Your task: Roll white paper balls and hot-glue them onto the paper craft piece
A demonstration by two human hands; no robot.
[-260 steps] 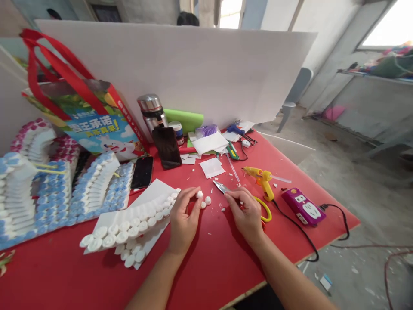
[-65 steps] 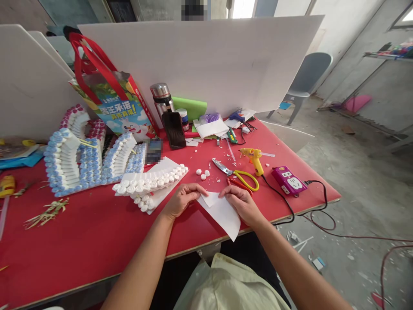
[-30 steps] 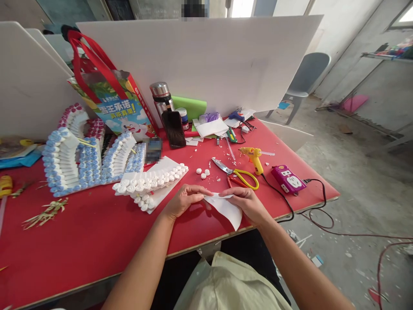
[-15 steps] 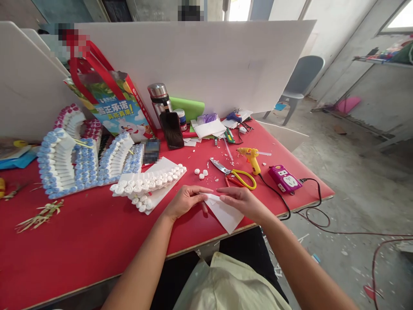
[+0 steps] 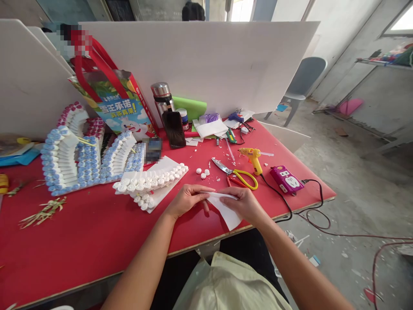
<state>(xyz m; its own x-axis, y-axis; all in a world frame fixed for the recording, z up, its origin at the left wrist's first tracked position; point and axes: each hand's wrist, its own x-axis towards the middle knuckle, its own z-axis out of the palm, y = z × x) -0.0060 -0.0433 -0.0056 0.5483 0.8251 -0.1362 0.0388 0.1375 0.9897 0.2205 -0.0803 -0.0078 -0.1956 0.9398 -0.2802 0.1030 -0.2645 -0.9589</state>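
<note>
A piece of white paper (image 5: 227, 215) is held between my two hands over the front edge of the red table. My left hand (image 5: 187, 200) pinches its left end between thumb and fingers. My right hand (image 5: 241, 203) grips the upper right part, and the loose end hangs down toward me. Just beyond my hands lie several small white rolls (image 5: 203, 173) and a pair of scissors (image 5: 237, 174) with yellow handles. To the left, rows of white rolls (image 5: 151, 181) are fixed on a white sheet.
A yellow glue gun (image 5: 253, 159) and a purple power socket (image 5: 286, 180) with cords sit at the right. Blue-and-white roll pieces (image 5: 61, 161), a shopping bag (image 5: 122, 107), a steel flask (image 5: 161, 97) and a phone (image 5: 174, 129) stand further back before a white board (image 5: 226, 64).
The paper has turned slightly between my hands, and its hanging part looks narrower and more curved. My right fingers have closed in over its upper edge. The view has shifted slightly.
</note>
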